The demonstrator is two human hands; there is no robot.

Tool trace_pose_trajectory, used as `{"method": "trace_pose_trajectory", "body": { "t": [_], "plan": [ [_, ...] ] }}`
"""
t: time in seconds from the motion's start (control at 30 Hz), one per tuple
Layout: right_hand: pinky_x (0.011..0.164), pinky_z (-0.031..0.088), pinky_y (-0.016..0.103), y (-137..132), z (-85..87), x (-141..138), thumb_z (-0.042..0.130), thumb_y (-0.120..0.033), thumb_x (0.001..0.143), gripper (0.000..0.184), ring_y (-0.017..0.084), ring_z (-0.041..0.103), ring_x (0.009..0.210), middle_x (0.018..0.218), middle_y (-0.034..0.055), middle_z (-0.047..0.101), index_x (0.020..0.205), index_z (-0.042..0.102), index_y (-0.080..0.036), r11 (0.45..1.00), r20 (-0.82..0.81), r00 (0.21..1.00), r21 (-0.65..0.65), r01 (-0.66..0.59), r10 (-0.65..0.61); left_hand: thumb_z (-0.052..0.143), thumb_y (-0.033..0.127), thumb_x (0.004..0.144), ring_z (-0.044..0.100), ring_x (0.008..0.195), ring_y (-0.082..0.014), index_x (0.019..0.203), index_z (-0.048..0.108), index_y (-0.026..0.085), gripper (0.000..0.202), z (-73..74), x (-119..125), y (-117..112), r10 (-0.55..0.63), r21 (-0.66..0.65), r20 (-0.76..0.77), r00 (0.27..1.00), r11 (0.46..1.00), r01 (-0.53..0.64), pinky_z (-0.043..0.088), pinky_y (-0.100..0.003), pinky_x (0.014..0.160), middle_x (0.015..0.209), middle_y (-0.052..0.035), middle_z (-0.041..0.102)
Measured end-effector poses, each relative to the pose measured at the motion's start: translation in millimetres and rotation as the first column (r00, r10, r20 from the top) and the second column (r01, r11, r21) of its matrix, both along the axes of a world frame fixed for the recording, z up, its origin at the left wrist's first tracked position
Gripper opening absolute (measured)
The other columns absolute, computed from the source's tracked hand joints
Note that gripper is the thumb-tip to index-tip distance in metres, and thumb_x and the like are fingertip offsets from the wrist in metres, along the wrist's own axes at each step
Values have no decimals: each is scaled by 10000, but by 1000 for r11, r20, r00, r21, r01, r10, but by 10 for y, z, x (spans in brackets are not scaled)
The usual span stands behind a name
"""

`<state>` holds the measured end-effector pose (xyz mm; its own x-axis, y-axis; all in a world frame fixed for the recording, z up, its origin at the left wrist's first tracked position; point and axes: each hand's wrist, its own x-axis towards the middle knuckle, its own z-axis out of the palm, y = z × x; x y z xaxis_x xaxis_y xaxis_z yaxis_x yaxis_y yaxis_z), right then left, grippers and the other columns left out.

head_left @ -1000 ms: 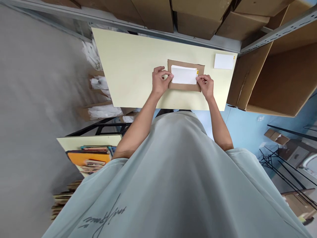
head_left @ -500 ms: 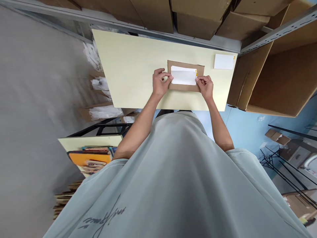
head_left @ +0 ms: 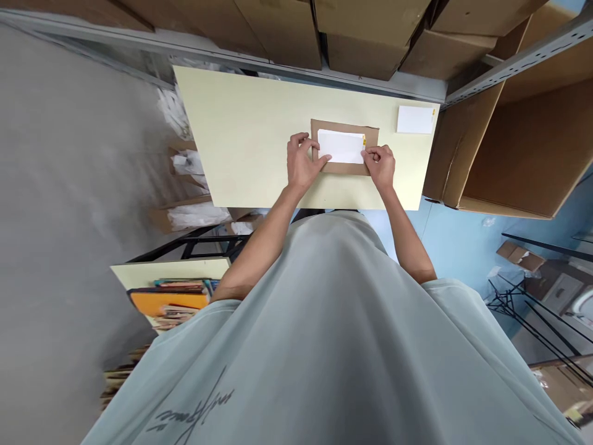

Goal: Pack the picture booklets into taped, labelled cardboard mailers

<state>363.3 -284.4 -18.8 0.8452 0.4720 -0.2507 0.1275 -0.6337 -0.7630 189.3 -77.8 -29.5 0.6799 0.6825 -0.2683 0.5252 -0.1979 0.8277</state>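
One white sheet (head_left: 341, 147), oblong, with a small yellow mark at its upper right corner; lies on a piece of cardboard (head_left: 345, 169), brown, flat, its border showing on all sides of the sheet. Both rest on a table (head_left: 241, 136), pale yellow, right of its middle and nearer the wearer's edge. One left hand (head_left: 302, 162): thumb and fingers well parted, the thumb laid on the sheet's lower left corner, the fingers bent over the cardboard's left side; no firm grip seen. One right hand (head_left: 380, 165): thumb and forefinger drawn together at the sheet's lower right corner, seemingly pinching it, the other fingers curled. Condition of the work, as judged: placing well advanced, the sheet lying over the cardboard, roughly square to it and inside its edges; release outstanding, both hands being on it. Whether the sheet is stuck down, or is one layer or several, cannot be told. One stack of white sheets (head_left: 415, 119), similarly marked in yellow, at the table's far right corner, untouched by either hand. One large cardboard box (head_left: 523, 148), open, just right of the table. One metal shelf (head_left: 254, 60) beyond the far edge, bearing brown boxes (head_left: 365, 55).
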Motion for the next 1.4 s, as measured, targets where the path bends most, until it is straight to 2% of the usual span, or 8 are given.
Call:
{"method": "trace_pose_trajectory", "body": {
  "t": [0.13, 0.23, 0.37, 0.47, 0.57, 0.83, 1.07, 1.4],
  "plan": [
    [1178, 642, 570, 59, -70, -25, 771, -764, 1064, 534, 275, 664, 1096, 982, 34, 603, 929, 687, -255, 995, 27, 999, -97, 33, -31, 1016, 597, 923, 600, 1592, -390, 1050, 674, 257, 499, -70, 73, -84, 23, 61, -23, 999, 998, -21, 504, -552, 1387, 1538, -148, 657],
    [1214, 618, 644, 64, -84, -48, 555, -791, 1171, 577, 318, 692, 1185, 1069, 86, 668, 1045, 698, -247, 992, 68, 997, -119, 32, -24, 976, 599, 979, 642, 1523, -356, 1030, 635, 262, 482, -91, 120, -78, 80, 48, -64, 995, 996, -77, 507, -497, 1374, 1470, -156, 683],
    [1318, 531, 706, 116, 23, -196, 353, -682, 1261, 622, 383, 632, 1501, 1439, 198, 719, 1402, 729, -207, 967, 170, 970, -214, -138, 176, 835, 652, 1094, 601, 1576, -337, 1190, 639, 231, 474, -34, 146, -7, 110, 99, -117, 987, 990, -98, 436, -538, 1423, 1569, -191, 663],
    [1486, 344, 635, 260, 115, -385, 276, -550, 1296, 652, 348, 406, 1781, 1828, 215, 534, 1726, 564, -153, 874, 192, 873, -298, -383, 448, 560, 711, 1197, 329, 1827, -333, 1532, 648, 193, 623, 69, 195, -53, -149, 200, -45, 988, 968, 155, 249, -605, 1521, 1890, -170, 469],
    [1559, 159, 558, 397, 137, -488, 151, -426, 1294, 710, 296, 225, 1884, 1978, 198, 334, 1866, 362, -64, 790, 171, 800, -371, -488, 575, 391, 725, 1206, 228, 1883, -318, 1750, 585, 186, 790, 151, 259, -149, -475, 163, -12, 880, 867, 471, 57, -577, 1563, 1952, -102, 416],
    [1529, 155, 698, 230, 78, -313, 102, -570, 1259, 817, 332, 145, 1910, 2000, 186, 276, 1930, 257, -130, 847, 219, 883, -447, -287, 415, 473, 754, 1161, 112, 1903, -359, 1880, 446, 209, 903, 179, 127, 14, -486, 148, -123, 865, 853, 500, -128, -615, 1534, 1986, -117, 316],
    [1546, 120, 662, 318, 135, -464, 145, -471, 1259, 753, 326, 186, 1902, 2010, 138, 261, 1916, 323, -150, 793, 185, 855, -506, -340, 485, 386, 685, 1194, 48, 1906, -366, 1879, 457, 217, 832, 204, 245, -292, -481, 166, -180, 858, 845, 508, -141, -646, 1528, 1995, -84, 282],
    [1531, 128, 685, 64, 204, -335, 166, -487, 1251, 768, 333, 129, 1911, 2025, 166, 181, 1925, 279, -137, 787, 202, 898, -579, -212, 391, 396, 649, 1194, 4, 1905, -358, 1905, 386, 182, 850, 310, 123, -104, -411, 154, -231, 882, 879, 450, -135, -643, 1521, 2001, -120, 244]
  ]
}}
